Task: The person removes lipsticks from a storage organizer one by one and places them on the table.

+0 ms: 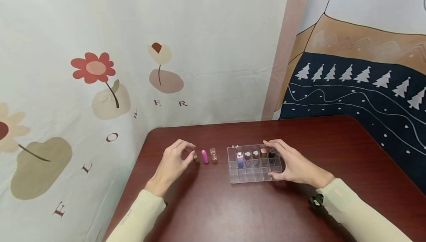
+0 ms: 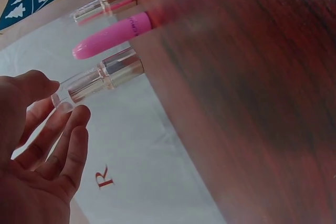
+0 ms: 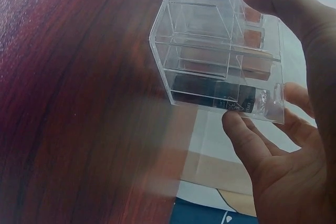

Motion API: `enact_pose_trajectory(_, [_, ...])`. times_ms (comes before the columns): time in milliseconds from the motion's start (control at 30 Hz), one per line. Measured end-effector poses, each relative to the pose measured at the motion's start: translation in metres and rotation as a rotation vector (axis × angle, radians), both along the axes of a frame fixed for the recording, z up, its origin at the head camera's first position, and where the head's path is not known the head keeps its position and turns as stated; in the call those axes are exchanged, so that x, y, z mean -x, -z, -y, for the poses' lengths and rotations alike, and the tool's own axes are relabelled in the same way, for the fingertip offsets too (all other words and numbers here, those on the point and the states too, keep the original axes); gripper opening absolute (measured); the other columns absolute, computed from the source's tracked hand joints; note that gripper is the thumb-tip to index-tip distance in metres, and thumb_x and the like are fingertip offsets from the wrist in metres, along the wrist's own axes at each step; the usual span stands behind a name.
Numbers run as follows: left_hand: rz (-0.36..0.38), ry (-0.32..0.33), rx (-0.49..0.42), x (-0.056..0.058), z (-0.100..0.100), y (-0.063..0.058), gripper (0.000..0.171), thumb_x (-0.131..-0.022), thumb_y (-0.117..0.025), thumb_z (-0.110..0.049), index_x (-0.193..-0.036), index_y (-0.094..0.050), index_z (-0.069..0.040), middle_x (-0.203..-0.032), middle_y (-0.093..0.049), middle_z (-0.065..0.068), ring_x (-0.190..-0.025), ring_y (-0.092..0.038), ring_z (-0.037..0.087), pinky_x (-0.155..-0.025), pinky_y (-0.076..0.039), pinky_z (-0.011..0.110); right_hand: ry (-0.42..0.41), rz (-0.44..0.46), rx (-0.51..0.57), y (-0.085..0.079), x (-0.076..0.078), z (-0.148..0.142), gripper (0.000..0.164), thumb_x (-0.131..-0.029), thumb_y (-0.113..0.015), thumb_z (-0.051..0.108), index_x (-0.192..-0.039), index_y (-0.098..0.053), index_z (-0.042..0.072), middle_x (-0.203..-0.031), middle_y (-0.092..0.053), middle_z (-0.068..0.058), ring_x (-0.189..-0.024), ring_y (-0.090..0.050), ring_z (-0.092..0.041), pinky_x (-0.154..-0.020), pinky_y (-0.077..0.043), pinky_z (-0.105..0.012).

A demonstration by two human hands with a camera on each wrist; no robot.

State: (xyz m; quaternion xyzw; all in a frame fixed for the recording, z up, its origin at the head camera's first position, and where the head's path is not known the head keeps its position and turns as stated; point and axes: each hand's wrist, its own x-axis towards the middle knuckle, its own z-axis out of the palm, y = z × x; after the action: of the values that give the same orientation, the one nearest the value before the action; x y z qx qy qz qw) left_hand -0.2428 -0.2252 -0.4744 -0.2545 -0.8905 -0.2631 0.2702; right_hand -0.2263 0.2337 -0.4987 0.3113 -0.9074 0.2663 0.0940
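My left hand [image 1: 174, 159] pinches the top of a clear-capped lipstick tube [image 2: 107, 74] that stands upright on the table. Beside it stands a bright pink lipstick tube [image 1: 205, 156], and past that another clear and gold lipstick tube [image 1: 213, 156]. A clear compartment organizer [image 1: 237, 177] sits to the right, with several tubes in its back row. Among these are a purple-blue tube [image 1: 240, 160] at the left end and a black tube [image 3: 210, 92] at the right end. Gripping the organizer's right end is my right hand [image 1: 291, 162], its thumb at the front and fingers behind.
The dark red-brown wooden table [image 1: 233, 212] ends at a pale printed curtain [image 1: 213, 50] behind. On the right hangs a dark blue cloth [image 1: 359, 87] with white trees. The organizer's front-row compartments show no tubes.
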Motion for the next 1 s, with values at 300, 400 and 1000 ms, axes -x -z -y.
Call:
enact_pose_trajectory(300, [0.047,0.005,0.019,0.004,0.002,0.011,0.019,-0.093,-0.091,0.004,-0.109,-0.085,-0.004,-0.101,-0.080,0.008,-0.089,-0.080,0.022,-0.077,-0.066,0.039,-0.001,-0.009,-0.013,-0.001,-0.002,0.000,0.109,-0.079,-0.109,0.029,-0.171,-0.052,0.013,-0.164,-0.060,-0.004,-0.137,-0.071,-0.023,-0.113,-0.066,-0.056])
enact_pose_trajectory(400, [0.057,0.005,0.022,0.005,0.003,0.013,0.019,-0.093,-0.091,0.004,-0.109,-0.085,-0.004,-0.102,-0.081,0.009,-0.089,-0.081,0.023,-0.078,-0.066,0.039,-0.019,-0.033,-0.004,-0.001,-0.001,0.000,0.109,-0.079,-0.109,0.028,-0.170,-0.052,0.012,-0.163,-0.060,-0.004,-0.136,-0.072,-0.023,-0.111,-0.067,-0.054])
enact_pose_trajectory(1000, [0.147,0.015,0.060,0.008,0.004,0.008,0.019,-0.095,-0.091,0.002,-0.112,-0.086,-0.004,-0.105,-0.084,0.008,-0.093,-0.083,0.025,-0.080,-0.069,0.042,-0.023,-0.056,0.003,0.001,-0.001,-0.001,0.110,-0.077,-0.109,0.027,-0.170,-0.053,0.013,-0.162,-0.060,-0.003,-0.134,-0.072,-0.022,-0.109,-0.067,-0.051])
